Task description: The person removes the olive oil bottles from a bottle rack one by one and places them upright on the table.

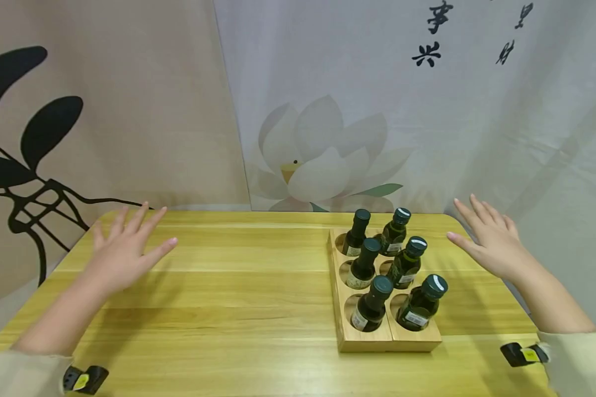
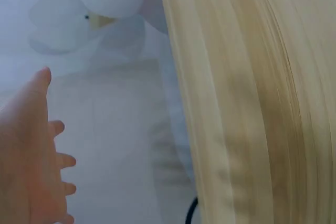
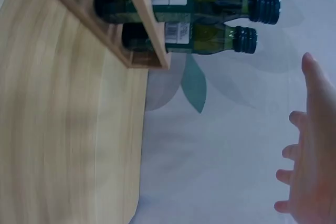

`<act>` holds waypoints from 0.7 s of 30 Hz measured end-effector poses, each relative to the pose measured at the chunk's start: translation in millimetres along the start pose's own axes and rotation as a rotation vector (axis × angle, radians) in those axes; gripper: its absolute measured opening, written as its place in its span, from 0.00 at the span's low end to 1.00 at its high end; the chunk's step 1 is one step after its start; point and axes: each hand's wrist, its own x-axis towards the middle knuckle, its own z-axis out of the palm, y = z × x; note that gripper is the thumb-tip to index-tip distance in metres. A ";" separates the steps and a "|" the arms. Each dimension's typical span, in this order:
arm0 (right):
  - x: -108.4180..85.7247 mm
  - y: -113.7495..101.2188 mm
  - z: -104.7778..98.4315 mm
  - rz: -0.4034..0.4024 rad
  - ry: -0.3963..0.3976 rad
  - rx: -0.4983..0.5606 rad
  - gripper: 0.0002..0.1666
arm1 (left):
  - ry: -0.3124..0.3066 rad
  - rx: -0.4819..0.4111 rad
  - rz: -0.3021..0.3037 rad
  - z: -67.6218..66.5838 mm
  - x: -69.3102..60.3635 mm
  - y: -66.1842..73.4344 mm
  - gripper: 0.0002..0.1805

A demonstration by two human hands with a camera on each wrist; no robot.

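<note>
Wooden rack (image 1: pixel 365 345) (just one) seats six bottles (image 1: pixel 405 268); two hands (image 1: pixel 123 255) (image 1: pixel 494 246) spread wide, holding nothing.

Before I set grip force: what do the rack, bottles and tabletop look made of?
Rack: likely wood, pale and matte; tan, board-like walls.
Bottles: probably dark green glass, glossy; bright highlights, see-through shoulders in the right wrist view, though plastic is possible.
Tabletop: wood or wood-look laminate, smooth; long grain streaks run across it.
</note>
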 end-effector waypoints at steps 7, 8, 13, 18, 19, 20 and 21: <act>-12.4 -11.6 -1.0 -0.053 0.104 0.104 0.40 | 0.130 -0.079 0.053 -0.5 -3.5 31.3 0.39; -13.8 -13.5 -0.2 -0.064 0.119 0.120 0.40 | 0.150 -0.094 0.063 0.0 -3.9 36.2 0.38; -22.9 -21.7 5.7 -0.135 0.196 0.203 0.37 | 0.228 -0.183 0.117 5.8 -6.1 60.2 0.34; -33.3 -29.5 14.7 -0.184 0.249 0.328 0.35 | 0.277 -0.266 0.160 14.6 -8.8 82.8 0.31; -35.6 -31.0 17.0 -0.186 0.254 0.355 0.35 | 0.284 -0.282 0.169 17.0 -9.2 86.9 0.30; -38.0 -32.3 19.5 -0.186 0.258 0.381 0.34 | 0.288 -0.300 0.177 19.6 -9.7 90.9 0.29; -40.5 -33.5 22.0 -0.185 0.259 0.402 0.34 | 0.292 -0.315 0.184 22.4 -10.1 94.8 0.29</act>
